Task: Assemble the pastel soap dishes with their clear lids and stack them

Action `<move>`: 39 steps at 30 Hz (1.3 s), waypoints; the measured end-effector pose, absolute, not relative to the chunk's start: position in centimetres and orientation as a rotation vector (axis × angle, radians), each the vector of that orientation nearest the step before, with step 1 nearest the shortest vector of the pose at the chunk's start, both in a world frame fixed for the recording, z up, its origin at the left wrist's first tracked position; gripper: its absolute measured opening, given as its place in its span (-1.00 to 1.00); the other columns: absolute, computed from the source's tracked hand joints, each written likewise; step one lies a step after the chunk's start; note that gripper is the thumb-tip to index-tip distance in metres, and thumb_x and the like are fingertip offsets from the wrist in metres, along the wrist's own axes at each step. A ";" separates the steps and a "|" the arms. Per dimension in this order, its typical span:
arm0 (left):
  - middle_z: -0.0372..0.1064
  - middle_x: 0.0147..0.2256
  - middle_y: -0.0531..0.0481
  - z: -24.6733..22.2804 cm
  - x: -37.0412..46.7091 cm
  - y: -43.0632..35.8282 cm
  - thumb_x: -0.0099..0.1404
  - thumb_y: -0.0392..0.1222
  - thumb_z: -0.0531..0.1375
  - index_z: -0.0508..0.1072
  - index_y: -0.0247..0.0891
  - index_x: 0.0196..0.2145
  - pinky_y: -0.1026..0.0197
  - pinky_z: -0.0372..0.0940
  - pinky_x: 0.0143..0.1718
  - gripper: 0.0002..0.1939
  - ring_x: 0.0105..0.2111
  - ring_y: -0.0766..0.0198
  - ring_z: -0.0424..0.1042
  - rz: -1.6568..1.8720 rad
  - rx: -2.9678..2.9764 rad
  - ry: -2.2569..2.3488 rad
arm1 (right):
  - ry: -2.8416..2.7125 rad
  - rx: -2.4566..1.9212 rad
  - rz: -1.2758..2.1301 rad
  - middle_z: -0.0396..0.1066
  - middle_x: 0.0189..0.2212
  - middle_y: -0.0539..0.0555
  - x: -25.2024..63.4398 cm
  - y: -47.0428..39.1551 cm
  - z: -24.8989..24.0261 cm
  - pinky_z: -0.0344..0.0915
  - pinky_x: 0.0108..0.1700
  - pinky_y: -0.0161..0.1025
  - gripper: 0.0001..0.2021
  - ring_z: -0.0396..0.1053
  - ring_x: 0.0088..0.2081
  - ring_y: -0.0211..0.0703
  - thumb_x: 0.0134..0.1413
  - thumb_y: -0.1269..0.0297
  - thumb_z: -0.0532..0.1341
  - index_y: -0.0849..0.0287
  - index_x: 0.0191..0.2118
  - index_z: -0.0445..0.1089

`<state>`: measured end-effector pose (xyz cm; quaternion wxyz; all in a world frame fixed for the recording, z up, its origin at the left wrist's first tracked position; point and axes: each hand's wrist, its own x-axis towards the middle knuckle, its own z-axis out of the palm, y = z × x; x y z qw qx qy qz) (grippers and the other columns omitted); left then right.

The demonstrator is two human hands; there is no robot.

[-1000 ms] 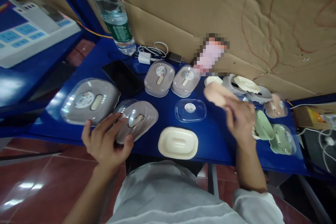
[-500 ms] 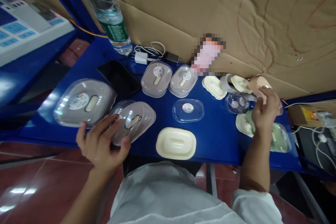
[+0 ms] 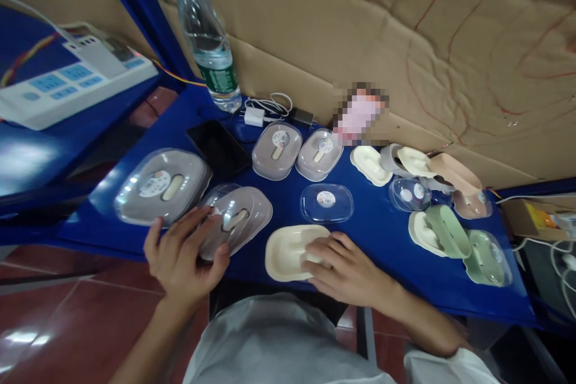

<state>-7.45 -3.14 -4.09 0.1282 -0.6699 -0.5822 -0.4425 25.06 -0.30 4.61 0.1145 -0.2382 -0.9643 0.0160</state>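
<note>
Blue bench (image 3: 373, 234) below me: right hand (image 3: 348, 270) lies open on the cream tray (image 3: 288, 252), its length running leftward; left hand (image 3: 180, 258) grips the grey box (image 3: 236, 219).

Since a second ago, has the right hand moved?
Yes. The right hand came left from the pink and green boxes onto the cream tray, near the clear lid.

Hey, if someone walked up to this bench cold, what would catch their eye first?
Probably the two hands at the near edge of the blue table: the left hand grips a grey clear-lidded box, the right hand rests on a cream tray. Next, the water bottle standing at the back left against the cardboard.
</note>
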 end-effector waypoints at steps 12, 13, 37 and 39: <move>0.60 0.08 -0.20 -4.0 -7.4 -2.9 0.37 -0.13 0.28 0.51 -0.15 0.18 -0.29 0.14 0.39 -0.56 0.06 -0.08 0.60 -1.320 -1.950 -1.664 | -2.305 -1.351 -0.294 0.64 0.03 0.10 37.5 5.8 11.0 0.41 0.17 0.13 -0.75 0.58 0.08 0.12 0.39 0.24 0.29 0.00 0.12 0.54; 0.60 0.08 -0.17 -4.1 -7.4 -2.8 0.36 -0.12 0.28 0.52 -0.15 0.18 -0.27 0.13 0.40 -0.56 0.07 -0.07 0.60 -1.337 -1.936 -1.652 | -2.248 -1.434 -0.391 0.63 0.04 0.13 39.1 7.4 10.8 0.39 0.19 0.15 -0.75 0.57 0.10 0.15 0.41 0.18 0.26 0.03 0.11 0.54; 0.61 0.06 -0.26 -4.4 -7.7 -2.7 0.30 -0.12 0.27 0.59 -0.35 0.09 -0.12 0.06 0.45 -0.56 0.09 0.00 0.59 -1.365 -1.951 -1.591 | -2.594 -1.177 0.088 0.34 0.29 0.32 29.2 4.9 2.2 0.17 0.43 0.33 -0.41 0.23 0.42 0.26 0.36 0.02 0.34 0.05 0.38 0.27; 0.61 0.06 -0.26 -4.3 -7.6 -2.5 0.30 -0.13 0.28 0.59 -0.35 0.09 -0.10 0.06 0.45 -0.56 0.10 0.00 0.59 -1.371 -1.948 -1.583 | -2.603 -1.236 0.149 0.17 0.43 0.36 29.2 4.9 2.2 0.18 0.43 0.35 -0.31 0.10 0.50 0.31 0.35 -0.01 0.33 0.07 0.46 0.16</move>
